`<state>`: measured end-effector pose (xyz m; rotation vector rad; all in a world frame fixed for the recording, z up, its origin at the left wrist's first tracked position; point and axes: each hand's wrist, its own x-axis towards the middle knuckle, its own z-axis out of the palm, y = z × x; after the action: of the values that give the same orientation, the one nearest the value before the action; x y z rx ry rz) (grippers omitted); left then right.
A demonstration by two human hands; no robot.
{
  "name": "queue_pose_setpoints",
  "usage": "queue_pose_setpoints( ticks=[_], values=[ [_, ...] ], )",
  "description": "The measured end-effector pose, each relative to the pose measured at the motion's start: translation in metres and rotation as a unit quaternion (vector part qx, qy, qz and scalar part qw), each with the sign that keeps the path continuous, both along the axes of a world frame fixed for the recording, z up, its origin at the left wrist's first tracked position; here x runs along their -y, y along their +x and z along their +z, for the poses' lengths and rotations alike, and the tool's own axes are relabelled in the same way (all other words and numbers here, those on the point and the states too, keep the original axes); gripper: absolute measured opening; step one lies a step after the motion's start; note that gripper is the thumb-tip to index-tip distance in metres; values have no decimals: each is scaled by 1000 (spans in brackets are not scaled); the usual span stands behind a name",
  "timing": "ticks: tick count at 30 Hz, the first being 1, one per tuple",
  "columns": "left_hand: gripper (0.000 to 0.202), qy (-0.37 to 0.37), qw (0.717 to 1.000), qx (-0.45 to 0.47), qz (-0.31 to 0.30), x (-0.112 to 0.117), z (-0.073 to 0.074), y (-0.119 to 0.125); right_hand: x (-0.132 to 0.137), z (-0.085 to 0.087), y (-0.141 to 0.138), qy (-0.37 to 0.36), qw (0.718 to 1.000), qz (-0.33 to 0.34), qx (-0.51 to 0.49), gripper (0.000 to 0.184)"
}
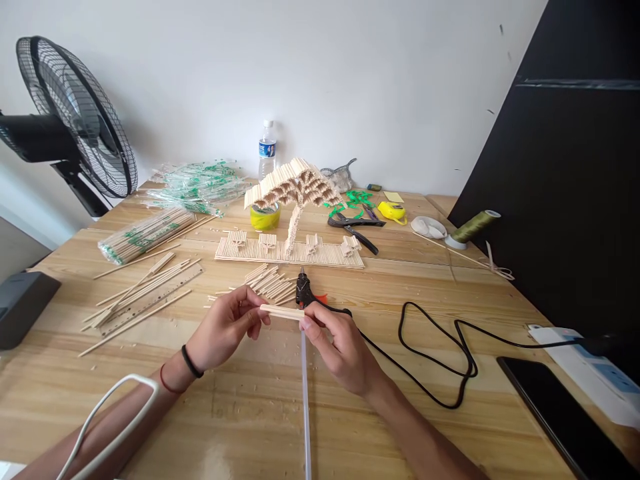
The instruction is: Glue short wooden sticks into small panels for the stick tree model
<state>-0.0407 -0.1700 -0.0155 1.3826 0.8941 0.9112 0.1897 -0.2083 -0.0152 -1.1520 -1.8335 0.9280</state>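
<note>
Between my two hands is a small bundle of short wooden sticks (283,312), held level above the table. My left hand (231,323) pinches its left end, and my right hand (336,340) grips the right end. Just beyond them lies a black glue gun (303,288) with a long clear glue stick (306,400) running toward me. Behind the left hand is a pile of cut short sticks (270,283). Farther back stands a stick-built model (295,230): a slanted canopy on a tree-like post, with several small blocky pieces on a flat base.
At left are long loose sticks (135,300), a ruler (150,303), a bagged stick bundle (145,237) and a fan (75,113). Cutting pliers (357,230), a yellow tape measure (393,212) and a water bottle (267,150) stand behind. A black cord (463,360) and phone (560,413) lie right.
</note>
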Motion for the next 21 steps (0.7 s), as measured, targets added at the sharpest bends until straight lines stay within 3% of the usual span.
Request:
queue_pose_setpoints(
  ticks=[6, 11, 17, 21],
  values=[
    [43, -15, 999, 36, 8, -4, -4, -1, 1, 1, 1, 12, 1000, -10, 2, 31],
    [45, -8, 1000, 10, 17, -6, -4, -1, 1, 1, 0, 50, 998, 16, -18, 29],
    [37, 16, 999, -28, -43, -2, 1, -2, 1, -2, -1, 57, 997, 4, -57, 18],
    [40, 35, 996, -35, -80, 0, 0, -3, 2, -1, -1, 4, 996, 2, -94, 48]
  ],
)
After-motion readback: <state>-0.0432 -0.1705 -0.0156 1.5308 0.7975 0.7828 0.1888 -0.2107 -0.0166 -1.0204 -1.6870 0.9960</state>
